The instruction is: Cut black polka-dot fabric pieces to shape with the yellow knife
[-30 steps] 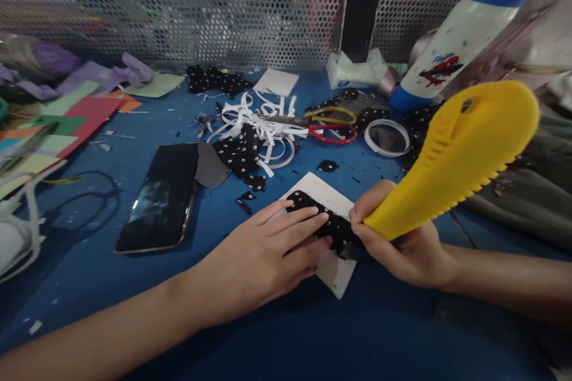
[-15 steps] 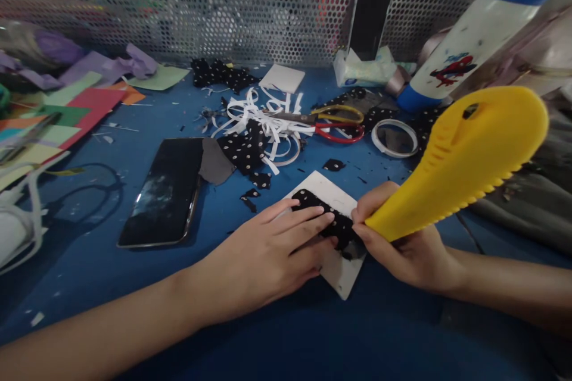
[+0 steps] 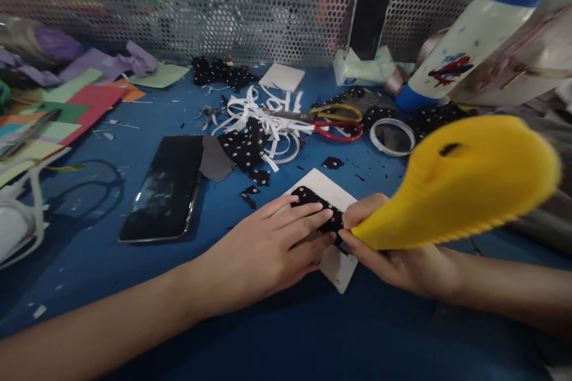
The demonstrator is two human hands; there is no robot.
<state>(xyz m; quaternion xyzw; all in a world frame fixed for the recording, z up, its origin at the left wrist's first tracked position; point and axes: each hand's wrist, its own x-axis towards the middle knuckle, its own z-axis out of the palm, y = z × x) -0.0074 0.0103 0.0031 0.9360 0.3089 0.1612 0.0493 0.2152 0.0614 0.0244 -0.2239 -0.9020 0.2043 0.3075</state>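
Note:
My left hand (image 3: 272, 247) lies with its fingers spread on a piece of black polka-dot fabric (image 3: 308, 195). That fabric is on a small white square board (image 3: 336, 274) on the blue table. Pinched in my right hand (image 3: 402, 271) is a yellow plastic-handled tool (image 3: 473, 184) with a notched lower edge and a hole near its wide end. The narrow end of the tool points at the fabric's right side. My right fingers hide its tip, so its exact kind does not show.
Scissors (image 3: 337, 125) lie on curled white strips (image 3: 254, 107) beyond the board. A tape roll (image 3: 392, 137) and fabric scraps (image 3: 243, 146) surround them. To the left are a phone (image 3: 163, 190) and coloured paper (image 3: 92, 110). A bottle (image 3: 465, 41) leans at back right.
My right hand has shifted slightly left along the fabric's edge. The yellow tool has tilted lower, its wide end dropping. My left hand stays spread in nearly the same place.

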